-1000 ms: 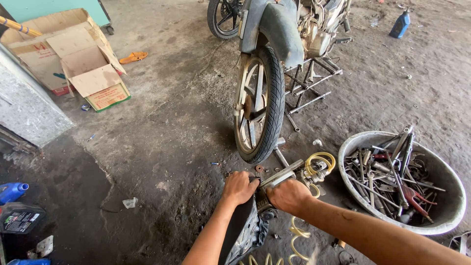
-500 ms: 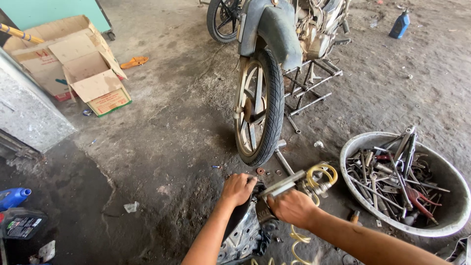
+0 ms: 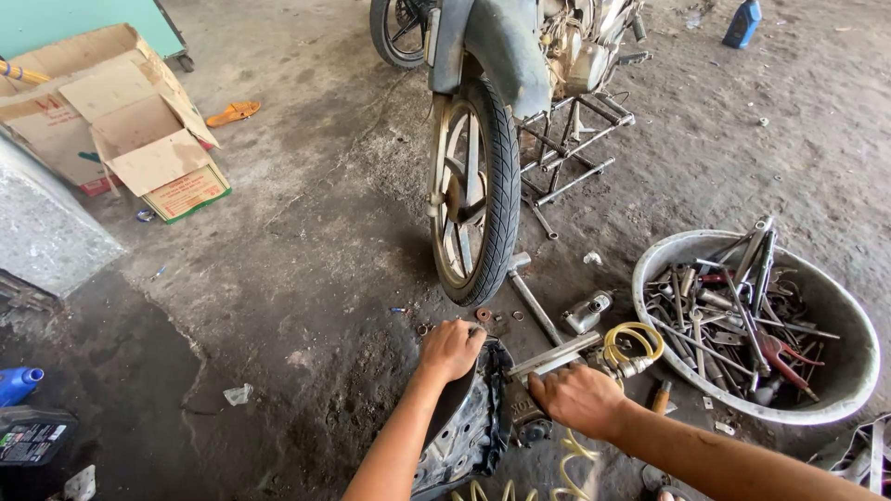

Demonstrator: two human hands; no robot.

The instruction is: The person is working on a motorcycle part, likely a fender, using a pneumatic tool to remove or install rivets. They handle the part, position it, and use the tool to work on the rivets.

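Observation:
My left hand (image 3: 452,350) rests on the top edge of a dark engine cover (image 3: 469,427) lying on the concrete floor, fingers curled over its rim. My right hand (image 3: 580,397) grips an air impact wrench (image 3: 543,371) with a silver body, held against the cover. A yellow coiled air hose (image 3: 631,341) runs from the tool. Just beyond both hands stands the motorcycle's rear wheel (image 3: 475,195), upright on a metal stand (image 3: 566,158). Small washers and nuts (image 3: 483,315) lie on the floor by the tyre.
A grey basin (image 3: 840,315) full of wrenches and several other tools sits at the right. An open cardboard box (image 3: 111,121) and an orange sandal (image 3: 232,113) lie at far left. Blue bottle (image 3: 19,382) and black oil container (image 3: 32,445) are at bottom left. A long socket bar (image 3: 534,301) lies by the wheel.
The view has shifted slightly closer and lower. Both hands stay on the cover and the impact wrench, with my right hand moved a little down along the tool.

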